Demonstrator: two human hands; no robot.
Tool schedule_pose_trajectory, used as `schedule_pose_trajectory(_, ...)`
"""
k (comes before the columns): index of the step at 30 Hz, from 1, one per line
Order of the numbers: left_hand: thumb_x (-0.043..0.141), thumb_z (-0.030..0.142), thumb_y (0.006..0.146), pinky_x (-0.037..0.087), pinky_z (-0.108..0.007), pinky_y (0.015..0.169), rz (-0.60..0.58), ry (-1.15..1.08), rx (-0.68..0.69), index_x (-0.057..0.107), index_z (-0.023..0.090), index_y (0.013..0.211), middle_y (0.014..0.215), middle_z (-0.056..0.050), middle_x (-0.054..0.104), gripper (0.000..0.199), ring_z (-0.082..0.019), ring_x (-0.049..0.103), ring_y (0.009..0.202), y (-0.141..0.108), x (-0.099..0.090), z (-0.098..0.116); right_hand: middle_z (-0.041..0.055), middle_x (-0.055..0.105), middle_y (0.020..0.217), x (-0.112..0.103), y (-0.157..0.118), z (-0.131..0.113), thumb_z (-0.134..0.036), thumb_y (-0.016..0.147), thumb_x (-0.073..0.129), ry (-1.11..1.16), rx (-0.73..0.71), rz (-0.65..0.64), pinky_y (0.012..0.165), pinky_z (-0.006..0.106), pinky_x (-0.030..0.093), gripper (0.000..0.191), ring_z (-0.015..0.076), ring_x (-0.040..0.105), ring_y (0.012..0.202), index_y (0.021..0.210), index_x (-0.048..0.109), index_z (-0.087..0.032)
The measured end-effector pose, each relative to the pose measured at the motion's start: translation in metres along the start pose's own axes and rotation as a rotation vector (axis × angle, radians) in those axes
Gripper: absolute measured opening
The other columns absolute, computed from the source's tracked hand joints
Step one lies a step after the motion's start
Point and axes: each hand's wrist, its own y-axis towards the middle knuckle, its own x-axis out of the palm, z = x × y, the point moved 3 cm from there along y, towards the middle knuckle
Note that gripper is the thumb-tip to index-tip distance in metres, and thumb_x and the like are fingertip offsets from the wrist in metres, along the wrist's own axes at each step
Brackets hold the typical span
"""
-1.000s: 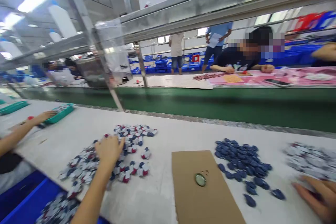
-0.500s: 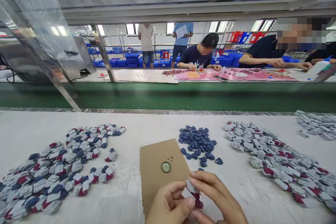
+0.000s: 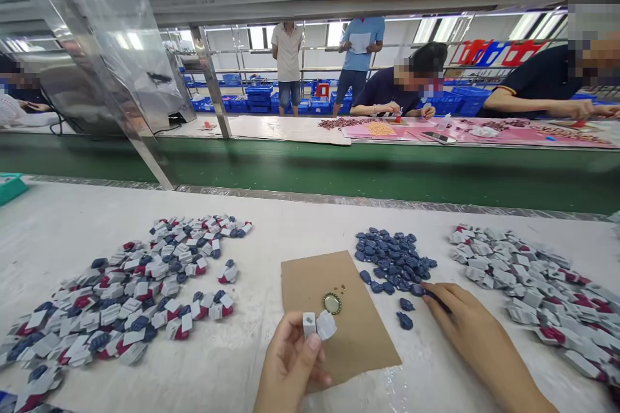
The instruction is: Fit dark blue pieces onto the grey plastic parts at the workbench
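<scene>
My left hand [image 3: 295,358] is closed, pinching a small grey-white moulded piece [image 3: 325,324] between thumb and fingers above the cardboard sheet [image 3: 368,342]. Its two blocky ends face up; its lower part is hidden by my fingers. To the right, my right hand [image 3: 469,329] reaches to the edge of a pile of small dark blue moulded pieces [image 3: 387,255]. Its fingertips are closed on one blue piece [image 3: 417,290], and a dark strip shows beneath the fingers. Two loose blue pieces [image 3: 405,320] lie nearby. A bottle cap [image 3: 332,302] rests on the cardboard, beside tiny brown specks.
Grey, blue and maroon assembled pieces [image 3: 140,284] spread over the left of the white table. More grey and maroon pieces [image 3: 533,290] lie on the right. A green belt [image 3: 290,168] runs beyond, with co-workers [image 3: 392,93] seated across it. A metal post [image 3: 150,148] stands left.
My right hand has left the held piece and moved right to the blue pile. My left hand keeps the grey piece, now turned with its grey ends up. The view has shifted left.
</scene>
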Motion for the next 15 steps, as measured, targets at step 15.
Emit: schedule_pose_trajectory(15, 0.075, 0.052, 0.052, 0.04, -0.015, 0.029, -0.041, -0.246, -0.092, 0.064, 0.022, 0.084, 0.056, 0.0, 0.067, 0.045, -0.008, 0.051, 0.039, -0.0016, 0.0064, -0.0007, 0.0051, 0.062, 0.095, -0.0118, -0.0024, 0.0038, -0.038, 0.085, 0.034, -0.022, 0.032, 0.009, 0.068, 0.037, 0.049, 0.029, 0.0232, 0.06, 0.082, 0.094, 0.056, -0.021)
